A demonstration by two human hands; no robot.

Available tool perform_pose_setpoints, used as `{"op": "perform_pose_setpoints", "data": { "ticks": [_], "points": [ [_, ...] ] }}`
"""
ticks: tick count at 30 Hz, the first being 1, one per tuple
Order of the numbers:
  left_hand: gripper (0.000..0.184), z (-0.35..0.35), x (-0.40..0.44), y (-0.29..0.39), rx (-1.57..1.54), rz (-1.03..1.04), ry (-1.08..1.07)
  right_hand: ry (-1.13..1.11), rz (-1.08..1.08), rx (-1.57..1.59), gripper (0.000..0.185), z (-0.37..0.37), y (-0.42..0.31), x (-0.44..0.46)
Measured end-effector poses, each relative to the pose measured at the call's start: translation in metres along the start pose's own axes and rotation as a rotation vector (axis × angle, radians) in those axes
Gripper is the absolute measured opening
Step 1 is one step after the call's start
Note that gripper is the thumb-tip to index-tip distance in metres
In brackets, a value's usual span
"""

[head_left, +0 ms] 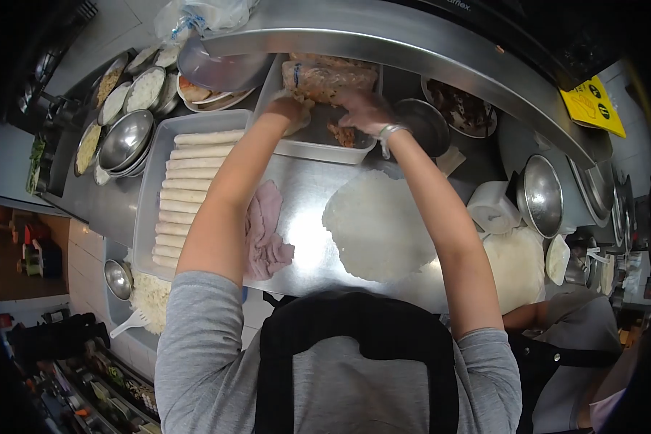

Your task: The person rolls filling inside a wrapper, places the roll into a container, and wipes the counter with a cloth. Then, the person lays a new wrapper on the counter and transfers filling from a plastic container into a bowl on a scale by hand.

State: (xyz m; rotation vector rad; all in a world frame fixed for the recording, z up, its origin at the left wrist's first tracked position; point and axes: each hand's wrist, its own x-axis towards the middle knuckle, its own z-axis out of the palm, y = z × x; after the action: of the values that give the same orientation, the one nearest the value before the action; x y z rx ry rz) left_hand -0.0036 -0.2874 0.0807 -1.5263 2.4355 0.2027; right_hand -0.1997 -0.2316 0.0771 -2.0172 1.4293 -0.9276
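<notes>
Fingers of left hand (289, 108) and right hand (367, 113): inside far tub (315, 150), near plastic-wrapped bundle (329, 74); blurred, grip cannot be told. Rolls (195, 173): one column in left tray (157, 170), seemingly done. Thin sheet (376, 228): spread flat on worktop (307, 217), bare, seemingly not yet rolled.
</notes>
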Motion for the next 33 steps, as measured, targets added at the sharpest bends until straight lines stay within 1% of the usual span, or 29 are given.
{"op": "perform_pose_setpoints", "data": {
  "ticks": [1,2,3,4,5,6,7,8,10,12,14,15,16,17,18,19,20,21,22,23,24,26,27,28,30,31,33],
  "points": [
    [0.044,-0.01,-0.016,0.003,0.005,0.068,-0.041,-0.173,-0.054,-0.267,0.028,0.009,0.002,0.006],
    [0.044,-0.021,-0.031,0.002,0.007,0.064,-0.038,-0.347,-0.108,-0.535,0.033,0.017,-0.001,0.012],
    [0.042,-0.031,-0.045,0.0,-0.119,0.157,-0.067,-0.554,-0.009,-0.69,0.032,0.015,-0.024,0.01],
    [0.041,-0.037,-0.053,-0.004,-0.246,0.249,-0.095,-0.553,-0.017,-0.69,0.032,0.023,-0.023,0.007],
    [0.041,-0.036,-0.051,-0.006,-0.244,0.241,-0.092,-0.51,0.036,-0.755,0.031,0.036,-0.017,0.005],
    [0.037,-0.032,-0.046,-0.006,-0.101,0.227,-0.084,-0.465,0.09,-0.82,0.03,0.048,-0.01,0.005],
    [0.033,-0.026,-0.04,-0.009,0.039,0.211,-0.077,-0.469,0.082,-0.827,0.026,0.051,-0.011,0.005],
    [0.033,-0.012,-0.031,-0.016,0.038,0.201,-0.072,-0.468,0.07,-0.829,0.026,0.051,-0.013,0.009],
    [0.022,0.021,-0.013,-0.026,0.022,-0.007,0.32,-0.604,0.066,-0.755,0.024,0.049,-0.015,0.011],
    [0.02,0.018,-0.015,-0.027,0.042,-0.049,0.319,-0.612,0.077,-0.726,0.021,0.033,-0.031,0.011],
    [0.021,0.008,-0.025,-0.026,-0.157,-0.061,0.417,-0.572,0.319,-0.278,0.025,0.019,-0.031,0.013],
    [0.021,0.0,-0.03,-0.027,-0.157,-0.059,0.417,-0.523,0.342,0.003,0.027,0.009,-0.03,0.01],
    [0.023,-0.007,-0.032,-0.031,-0.22,-0.006,0.339,-0.518,0.344,0.003,0.027,0.0,-0.032,0.005],
    [0.028,-0.013,-0.035,-0.033,-0.28,0.052,0.26,-0.42,0.323,0.301,0.029,-0.009,-0.033,-0.003],
    [0.028,-0.017,-0.04,-0.033,-0.275,0.063,0.262,-0.311,0.293,0.596,0.03,-0.019,-0.035,-0.011],
    [0.03,-0.02,-0.047,-0.032,-0.385,0.062,0.325,-0.284,0.295,0.731,0.034,-0.031,-0.047,-0.021],
    [0.033,-0.022,-0.055,-0.029,-0.498,0.063,0.386,-0.268,0.296,0.731,0.034,-0.041,-0.052,-0.035],
    [0.033,-0.025,-0.062,-0.025,-0.501,0.062,0.438,-0.224,0.281,0.861,0.036,-0.05,-0.057,-0.048],
    [0.033,-0.022,-0.066,-0.025,-0.498,0.083,0.437,-0.174,0.267,0.991,0.038,-0.058,-0.06,-0.064],
    [0.034,-0.02,-0.066,-0.026,-0.494,0.121,0.5,-0.088,0.278,1.03,0.04,-0.066,-0.062,-0.081],
    [0.035,-0.017,-0.064,-0.023,-0.494,0.166,0.561,-0.049,0.285,1.019,0.04,-0.08,-0.063,-0.098],
    [0.034,-0.023,-0.079,-0.011,-0.561,0.138,0.551,-0.081,0.25,0.998,0.05,-0.108,-0.067,-0.13],
    [0.034,-0.026,-0.086,-0.007,-0.563,0.164,0.546,-0.059,0.16,1.063,0.042,-0.119,-0.07,-0.146],
    [0.033,-0.027,-0.091,-0.005,-0.595,0.196,0.509,-0.026,0.148,1.054,0.041,-0.133,-0.071,-0.161],
    [0.032,-0.027,-0.099,0.003,-0.627,0.218,0.472,0.083,0.1,0.949,0.039,-0.157,-0.079,-0.186],
    [0.031,-0.025,-0.102,0.008,-0.63,0.253,0.451,0.172,0.155,0.835,0.035,-0.163,-0.085,-0.194],
    [0.029,-0.024,-0.111,0.024,-0.651,0.3,0.45,0.103,0.171,0.782,0.033,-0.152,-0.08,-0.196]
  ]
}}
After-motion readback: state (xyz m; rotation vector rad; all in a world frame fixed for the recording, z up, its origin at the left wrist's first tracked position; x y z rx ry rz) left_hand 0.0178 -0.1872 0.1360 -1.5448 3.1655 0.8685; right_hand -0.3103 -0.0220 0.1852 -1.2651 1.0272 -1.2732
